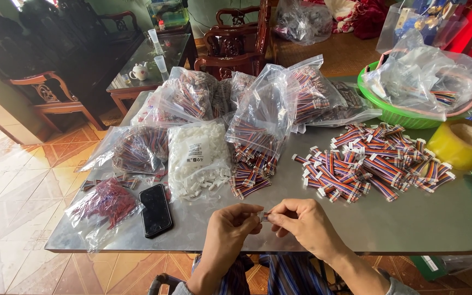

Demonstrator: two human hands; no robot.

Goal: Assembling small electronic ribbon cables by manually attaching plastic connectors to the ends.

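Note:
My left hand (235, 221) and my right hand (300, 220) meet near the front edge of a grey metal table (400, 224). Between their fingertips both pinch one small striped cable piece with a white connector (266, 216). A loose pile of finished multicoloured ribbon cables with white plugs (372, 161) lies to the right, beyond my right hand. An open clear bag of white plastic connectors (199, 159) lies ahead of my left hand, with a spilled bag of striped cables (253, 158) beside it.
A black phone (155, 209) lies face up at front left next to a bag of red wires (105, 205). Several more cable bags crowd the back. A green basket (397, 116) and a yellow tape roll (462, 143) stand at right. Wooden chairs and a glass side table stand behind.

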